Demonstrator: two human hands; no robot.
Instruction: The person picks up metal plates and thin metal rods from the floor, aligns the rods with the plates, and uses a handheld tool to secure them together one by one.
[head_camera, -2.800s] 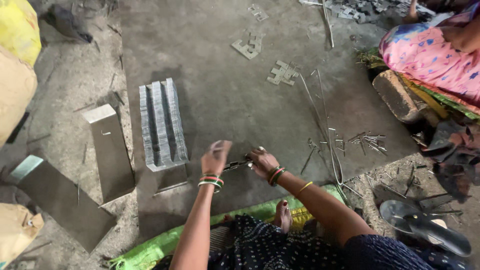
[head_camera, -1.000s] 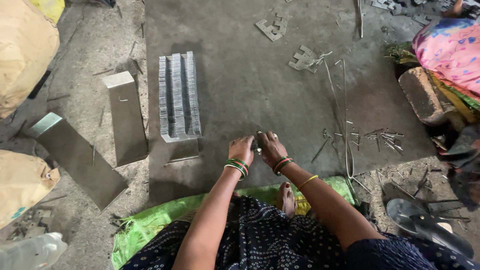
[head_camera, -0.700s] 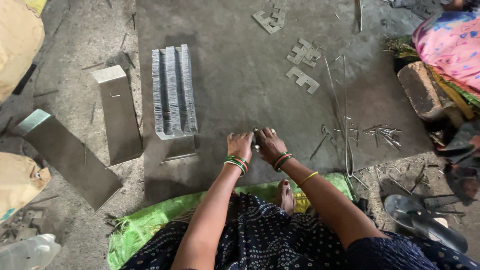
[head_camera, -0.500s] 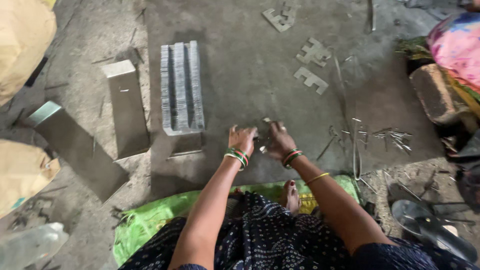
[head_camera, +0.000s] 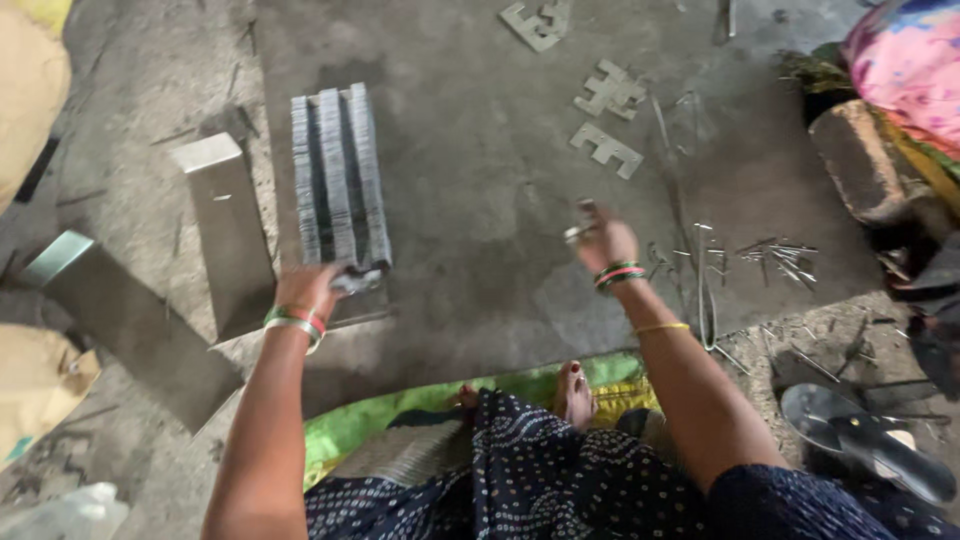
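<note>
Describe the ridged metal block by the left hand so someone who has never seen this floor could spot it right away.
Start from the grey floor in front of the seated person. The metal block lies left of centre, its near end touched by the left hand. Unlike the two smooth, plain metal boxes further left, it is built of thin stacked plates forming three long ridges with dark grooves between.

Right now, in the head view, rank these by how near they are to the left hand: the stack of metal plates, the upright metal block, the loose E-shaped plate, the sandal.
From the left hand:
1. Stack of metal plates, touching the fingers, just ahead.
2. Upright metal block, close by on its left.
3. Loose E-shaped plate, across the floor to the right, beyond the right hand.
4. Sandal, far right, near the frame's bottom corner.
</note>
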